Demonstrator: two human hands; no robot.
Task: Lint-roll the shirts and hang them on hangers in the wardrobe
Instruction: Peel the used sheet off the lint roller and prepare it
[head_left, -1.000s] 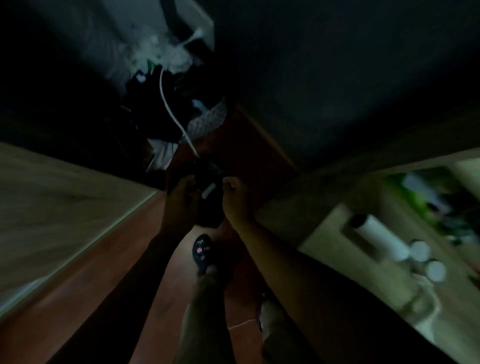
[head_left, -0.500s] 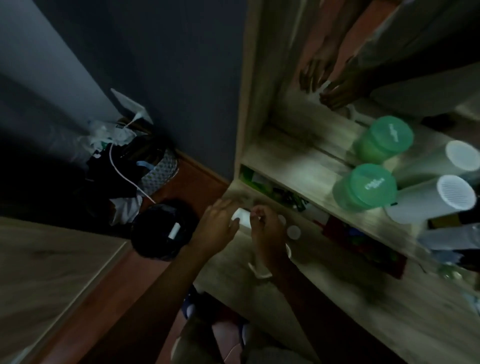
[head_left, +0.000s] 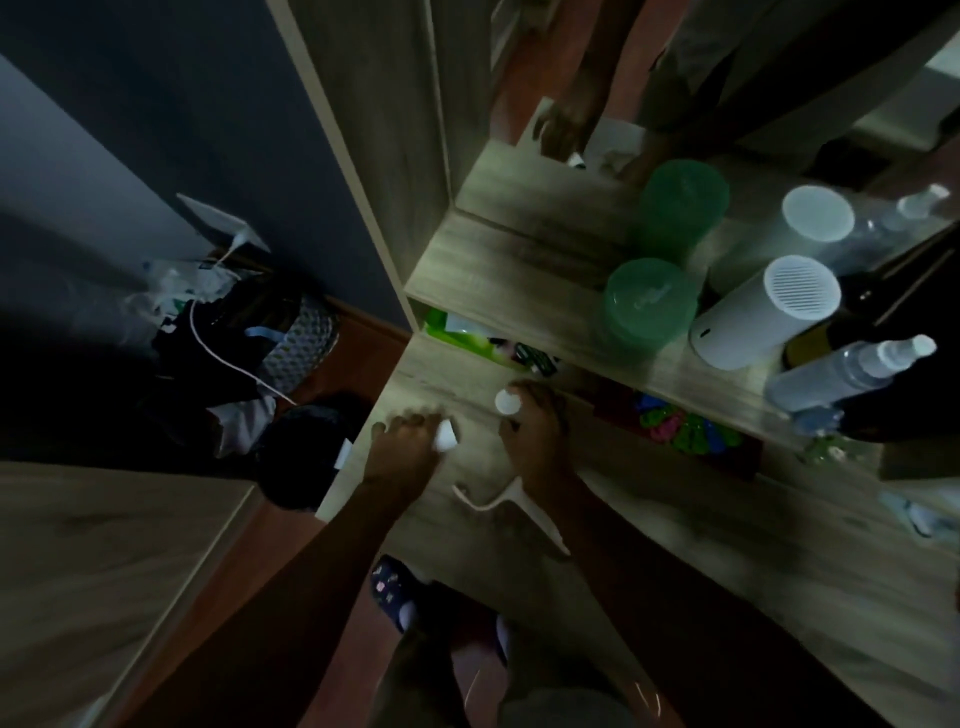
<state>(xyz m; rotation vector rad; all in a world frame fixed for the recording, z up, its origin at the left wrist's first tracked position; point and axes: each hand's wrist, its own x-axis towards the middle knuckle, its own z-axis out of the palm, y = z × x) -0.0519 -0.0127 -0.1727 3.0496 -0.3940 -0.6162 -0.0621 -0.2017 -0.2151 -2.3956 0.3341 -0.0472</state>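
The person's right hand (head_left: 530, 434) is over the pale wood-grain unit top (head_left: 675, 551). Its fingers curl round a white round-ended roll (head_left: 504, 402), which is seen end-on, the flat circular face turned up toward the camera. Below that wrist lies a white plastic handle piece (head_left: 535, 514) with a short hooked arm at its left. Its long axis runs from the upper left down to the lower right, and the far tip points toward the person. Whether it joins the roll cannot be told, as the hand covers the gap.

The left hand (head_left: 402, 449) is just beside the right, at the left edge of the unit top. Its fingers are curled and they pinch a small white piece (head_left: 448, 437).

On the shelf above stands a translucent green lidded tub (head_left: 649, 306). The raised marking on its lid is too blurred to read. Beside it are a white cylinder with a slatted top (head_left: 769, 317) and a clear spray bottle with a white cap (head_left: 852, 371). A mirror (head_left: 727, 57) behind them repeats them and both hands. Bright coloured items (head_left: 680, 428) fill the open compartment under the shelf, and no print on them is legible.

On the red-brown floor (head_left: 363, 338) to the left are a patterned basket (head_left: 298, 343) and a dark round bin (head_left: 301, 452).
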